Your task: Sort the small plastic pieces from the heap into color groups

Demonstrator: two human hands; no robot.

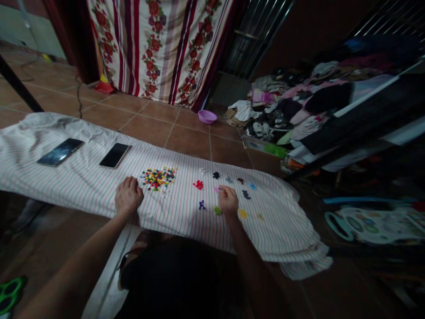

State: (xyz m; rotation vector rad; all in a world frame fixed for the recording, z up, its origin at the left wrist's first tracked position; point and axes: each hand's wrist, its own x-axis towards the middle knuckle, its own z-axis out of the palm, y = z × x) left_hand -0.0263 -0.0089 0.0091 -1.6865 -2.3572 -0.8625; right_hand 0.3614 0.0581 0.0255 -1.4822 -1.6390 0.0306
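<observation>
My left hand (129, 195) rests on the striped cloth (179, 221), its fingers loosely curled beside a mixed pile of small colored pieces (158, 178). Over the pink pieces (217, 189) is my right hand (228, 201), its fingers pinched together; anything between the fingertips is too small to make out. Separate little groups lie around it: red (198, 184), purple (202, 204), green (217, 210), yellow (243, 214), black (216, 175), white (202, 171), dark gray (246, 194) and blue (253, 185).
Two phones (60, 152) (115, 155) lie on the cloth at the left. Beyond the cloth, a pink basin (207, 117) sits on the tiled floor. Heaped clothes (292, 102) fill the back right, near a patterned curtain (159, 48).
</observation>
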